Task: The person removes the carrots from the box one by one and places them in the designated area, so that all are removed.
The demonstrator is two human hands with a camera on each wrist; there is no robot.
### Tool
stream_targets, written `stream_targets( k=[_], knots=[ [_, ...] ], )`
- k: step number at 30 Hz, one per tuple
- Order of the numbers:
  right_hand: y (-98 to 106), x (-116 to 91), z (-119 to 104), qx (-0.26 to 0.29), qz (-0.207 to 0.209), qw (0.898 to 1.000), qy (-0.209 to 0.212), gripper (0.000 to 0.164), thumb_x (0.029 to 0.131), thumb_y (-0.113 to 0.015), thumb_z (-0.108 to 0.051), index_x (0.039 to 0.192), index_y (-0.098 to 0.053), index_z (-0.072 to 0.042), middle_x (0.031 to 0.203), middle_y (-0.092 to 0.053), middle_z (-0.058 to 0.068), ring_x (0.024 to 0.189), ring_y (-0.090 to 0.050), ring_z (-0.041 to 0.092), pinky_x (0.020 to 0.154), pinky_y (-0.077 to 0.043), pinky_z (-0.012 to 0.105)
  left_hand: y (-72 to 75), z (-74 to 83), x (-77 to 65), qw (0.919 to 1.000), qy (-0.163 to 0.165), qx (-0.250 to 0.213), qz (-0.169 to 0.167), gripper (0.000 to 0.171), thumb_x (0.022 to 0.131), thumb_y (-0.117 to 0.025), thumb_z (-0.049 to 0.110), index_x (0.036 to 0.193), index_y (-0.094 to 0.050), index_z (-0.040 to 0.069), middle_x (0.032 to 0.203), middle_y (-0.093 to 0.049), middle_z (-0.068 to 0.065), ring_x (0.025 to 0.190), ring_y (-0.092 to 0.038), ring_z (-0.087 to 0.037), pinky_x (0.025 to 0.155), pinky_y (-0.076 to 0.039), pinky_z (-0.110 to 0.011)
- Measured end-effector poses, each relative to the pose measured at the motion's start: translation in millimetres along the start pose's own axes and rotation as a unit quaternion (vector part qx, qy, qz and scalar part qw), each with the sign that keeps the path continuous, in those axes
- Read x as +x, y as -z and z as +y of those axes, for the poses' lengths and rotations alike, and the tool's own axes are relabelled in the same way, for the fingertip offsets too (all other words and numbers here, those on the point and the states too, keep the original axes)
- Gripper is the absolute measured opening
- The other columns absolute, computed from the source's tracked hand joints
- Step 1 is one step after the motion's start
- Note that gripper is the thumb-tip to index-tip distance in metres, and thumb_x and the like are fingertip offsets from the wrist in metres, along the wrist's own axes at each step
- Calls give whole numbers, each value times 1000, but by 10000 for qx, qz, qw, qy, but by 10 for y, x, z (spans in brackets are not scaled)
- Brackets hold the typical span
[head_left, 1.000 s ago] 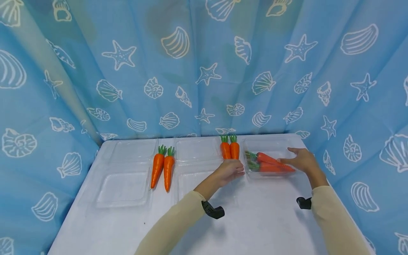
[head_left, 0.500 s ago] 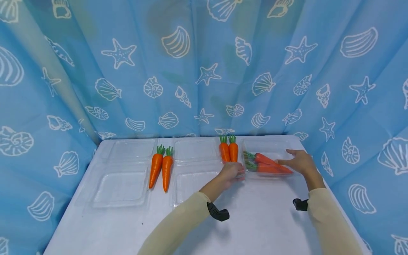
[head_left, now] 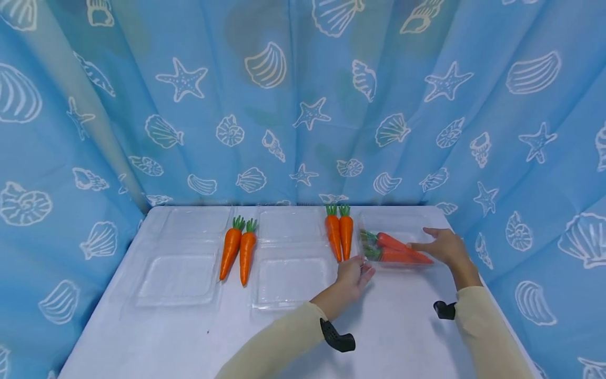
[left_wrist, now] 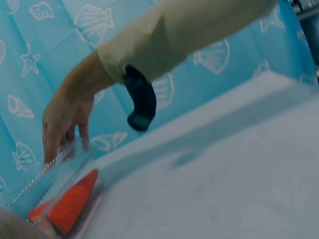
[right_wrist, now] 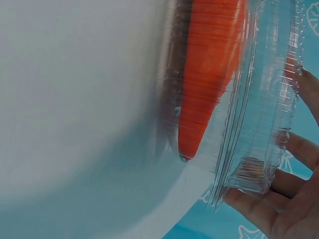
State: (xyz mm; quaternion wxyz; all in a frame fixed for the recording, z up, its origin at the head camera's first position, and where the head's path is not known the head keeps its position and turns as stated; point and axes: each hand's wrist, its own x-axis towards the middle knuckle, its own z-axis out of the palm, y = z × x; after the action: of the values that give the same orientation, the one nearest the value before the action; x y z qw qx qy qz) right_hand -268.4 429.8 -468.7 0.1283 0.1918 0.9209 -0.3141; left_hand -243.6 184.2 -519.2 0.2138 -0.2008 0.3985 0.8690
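A clear plastic clamshell box (head_left: 395, 221), lid folded over, holds two orange carrots (head_left: 395, 256) with green tops. At the box's front left corner my left hand (head_left: 350, 279) pinches the rim; its fingertips are partly hidden. My right hand (head_left: 447, 247) grips the box's right end, thumb toward the front and fingers spread over the lid. In the right wrist view a carrot (right_wrist: 207, 74) shows through the clear wall, and the fingers and thumb of my right hand (right_wrist: 294, 199) lie against the rim and lid. Part of my left hand (left_wrist: 17, 226) is blurred in the left wrist view.
Two carrots (head_left: 339, 231) lie just left of the box. An opened clear box (head_left: 293, 279) sits beside them, then two more carrots (head_left: 238, 250) and another opened box (head_left: 177, 279). All rest on a white table (head_left: 156, 342) with a blue shell-print curtain (head_left: 303, 105) behind.
My left hand has slid along the box's left side toward the front corner, uncovering the tips of the two carrots beside it. My right hand has stayed on the box's right end.
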Motion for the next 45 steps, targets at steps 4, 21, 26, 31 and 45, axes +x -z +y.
stream_targets(
  k=[4, 21, 26, 31, 45],
  knots=[
    [-21, 3, -20, -81, 7, 9999, 60, 107, 72, -78, -59, 153, -28, -10, 154, -19, 31, 134, -21, 56, 91, -40, 73, 2, -85, -16, 9992, -187, -359, 61, 29, 99, -46, 1, 125, -50, -11, 92, -54, -11, 83, -57, -18, 93, -53, -36],
    [-203, -173, -255, -1150, 564, 9645, 2310, 65, 84, -75, -41, 134, -58, -4, 144, -43, 25, 133, -33, 47, 98, -37, 68, 86, -156, -75, 9979, -101, -645, -18, 29, 101, -49, 8, 127, -51, -5, 108, -61, -20, 101, -64, -26, 89, -55, -34],
    [-371, -283, -343, -1364, 435, 9521, 2703, 83, 69, -85, -50, 133, -59, -4, 140, -51, 21, 126, -46, 42, 96, -44, 62, 96, -175, -58, 9983, -137, -565, -10, 30, 101, -52, 8, 128, -54, -5, 106, -63, -18, 97, -65, -23, 89, -55, -33],
    [-537, -263, -324, -1902, 1026, 9266, 3077, 89, 66, -87, -51, 132, -58, 1, 133, -56, 24, 117, -56, 41, 92, -50, 57, 103, -202, 16, 9975, -389, -553, 210, 22, 98, -54, 3, 116, -61, -6, 99, -63, -16, 90, -64, -21, 88, -56, -32],
    [-729, -167, -221, -2986, 1916, 8403, 4099, 73, 70, -82, -49, 118, -61, 1, 88, -70, 20, 65, -68, 33, 61, -60, 45, 149, -128, 115, 9962, -485, -608, 384, 31, 91, -66, 1, 121, -61, -5, 110, -61, -16, 108, -62, -31, 89, -55, -30]
  ],
)
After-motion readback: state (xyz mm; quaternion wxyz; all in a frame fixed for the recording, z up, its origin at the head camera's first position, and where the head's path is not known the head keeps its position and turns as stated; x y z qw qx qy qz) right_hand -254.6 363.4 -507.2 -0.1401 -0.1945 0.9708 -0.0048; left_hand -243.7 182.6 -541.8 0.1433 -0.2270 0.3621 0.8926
